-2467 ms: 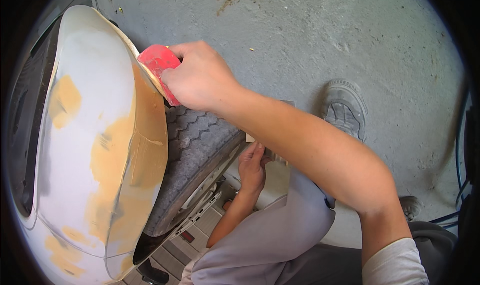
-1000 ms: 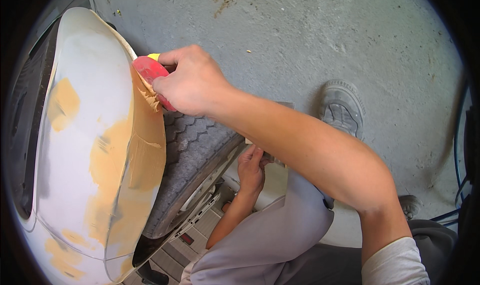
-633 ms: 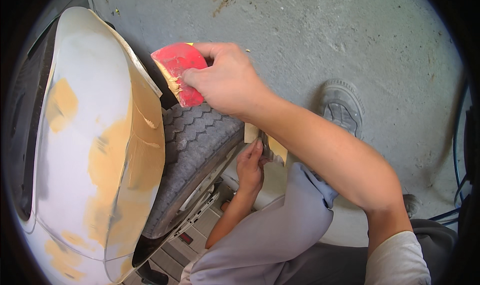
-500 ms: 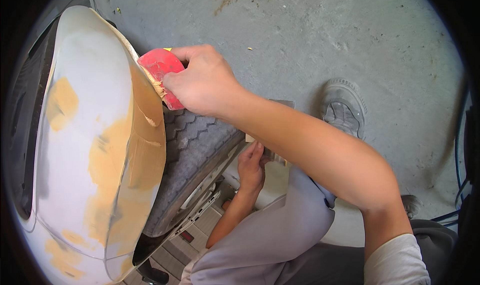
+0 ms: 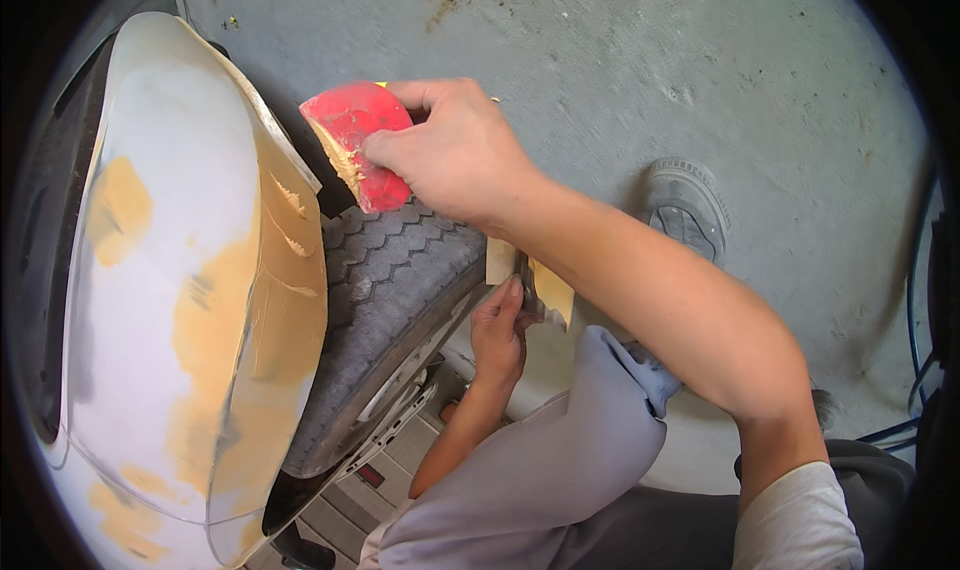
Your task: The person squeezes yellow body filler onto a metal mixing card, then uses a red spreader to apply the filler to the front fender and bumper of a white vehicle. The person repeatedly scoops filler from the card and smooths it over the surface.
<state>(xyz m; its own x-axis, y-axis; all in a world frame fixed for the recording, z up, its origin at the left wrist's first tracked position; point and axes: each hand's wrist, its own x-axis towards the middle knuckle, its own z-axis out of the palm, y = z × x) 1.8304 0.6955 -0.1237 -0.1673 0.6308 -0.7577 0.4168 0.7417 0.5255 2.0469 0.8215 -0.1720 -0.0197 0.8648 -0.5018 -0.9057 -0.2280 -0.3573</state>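
A red plastic filler spreader (image 5: 358, 120) is pinched between the thumb and fingers of my right hand (image 5: 470, 155). Tan body filler coats its lower left edge. It hangs above the tyre, apart from the car's fender (image 5: 180, 110). Fresh tan filler (image 5: 290, 315) with raised ridges lies along the fender's wheel-side face. My left hand (image 5: 498, 338), closed, grips a putty knife (image 5: 550, 292) with tan filler on its blade, beside the wheel. My right forearm covers part of that blade.
A dark treaded tyre (image 5: 400, 265) stands under the fender's edge. Dry tan patches (image 5: 120, 210) dot the whitish fender. My grey shoe (image 5: 688, 205) rests on the grey floor (image 5: 600, 60). At the far right runs a blue hose (image 5: 912, 300).
My right hand has drawn the spreader off the fender edge, to the right. A new filler ridge shows near the upper edge. The left hand's putty knife has turned, showing more filler.
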